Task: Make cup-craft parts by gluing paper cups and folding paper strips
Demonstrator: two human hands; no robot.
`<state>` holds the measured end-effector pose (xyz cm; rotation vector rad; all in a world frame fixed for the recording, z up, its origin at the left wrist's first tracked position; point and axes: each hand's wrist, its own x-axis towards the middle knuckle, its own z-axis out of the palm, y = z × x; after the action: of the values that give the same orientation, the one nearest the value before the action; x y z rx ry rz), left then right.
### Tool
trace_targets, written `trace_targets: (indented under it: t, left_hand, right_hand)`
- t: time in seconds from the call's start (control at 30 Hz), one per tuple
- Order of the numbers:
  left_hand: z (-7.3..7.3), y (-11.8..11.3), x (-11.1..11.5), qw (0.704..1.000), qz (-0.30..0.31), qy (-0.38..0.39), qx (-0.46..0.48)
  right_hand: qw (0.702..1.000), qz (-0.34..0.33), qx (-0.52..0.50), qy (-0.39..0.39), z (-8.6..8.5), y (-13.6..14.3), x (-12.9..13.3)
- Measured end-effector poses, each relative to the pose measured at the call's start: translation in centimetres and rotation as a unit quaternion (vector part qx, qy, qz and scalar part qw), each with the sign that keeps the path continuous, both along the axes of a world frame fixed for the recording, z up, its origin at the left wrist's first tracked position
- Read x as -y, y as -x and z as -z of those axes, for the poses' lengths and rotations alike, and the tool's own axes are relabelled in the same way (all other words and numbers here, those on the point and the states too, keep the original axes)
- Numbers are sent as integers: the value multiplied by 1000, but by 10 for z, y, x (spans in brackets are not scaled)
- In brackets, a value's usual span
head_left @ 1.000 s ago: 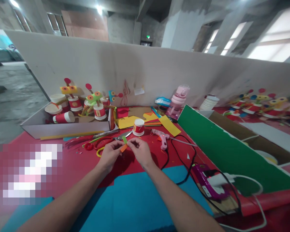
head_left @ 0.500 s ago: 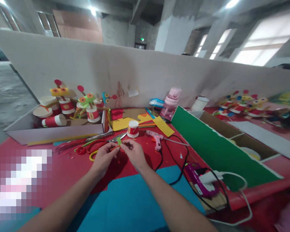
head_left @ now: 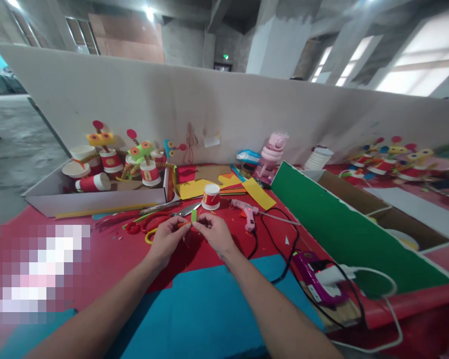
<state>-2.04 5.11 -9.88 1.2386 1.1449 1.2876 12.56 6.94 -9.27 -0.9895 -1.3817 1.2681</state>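
My left hand [head_left: 168, 239] is closed, thumb and forefinger pinching an orange paper strip [head_left: 184, 224]. Opposite it, my right hand [head_left: 214, 233] pinches the end where a short green paper strip [head_left: 193, 215] sticks up across the orange one. The fingertips of both hands almost meet there, above the red table. Just beyond them, an upside-down red and white paper cup [head_left: 211, 197] stands on the table. Scissors with red handles [head_left: 157, 219] lie open-bladed behind my left hand, and a yellow handle loop [head_left: 149, 236] shows beside it.
A pink glue gun [head_left: 247, 212] lies right of the cup, its cord running to a purple power strip [head_left: 318, 279]. Left stands a white box [head_left: 108, 204] of paper-cup figures; right, a green-sided box [head_left: 333, 234]. Blue paper [head_left: 209, 309] lies under my forearms.
The view has shifted slightly, so everything sits a little further right. Both hands keep their pinch on the strips, and the green strip now stands more upright.
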Motion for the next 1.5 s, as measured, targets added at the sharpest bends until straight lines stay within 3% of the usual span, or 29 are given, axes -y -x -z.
trace_targets:
  t: [0.17,0.47,0.63,0.9,1.07,1.37,1.5]
  left_hand:
    - [-4,0,2,1000,3,-17,16]
    - [-5,1,2,999,-7,-29,28]
    - [-6,-2,4,999,7,-11,50]
    - [-5,0,3,999,10,-17,38]
    - [-4,-2,4,993,20,11,118]
    - [0,3,1,1000,8,-19,15]
    - [0,1,1,1000,10,-5,29]
  right_hand:
    - [998,34,34,-31,0,-2,-1]
    - [999,42,-8,-27,5,0,-2]
    - [995,48,-85,25,4,5,1]
    - [993,-27,-99,57,0,5,4]
    - [990,5,-117,71,-1,5,3]
    - [991,-33,-89,96,1,4,3]
    - [991,-18,-101,83,3,5,3]
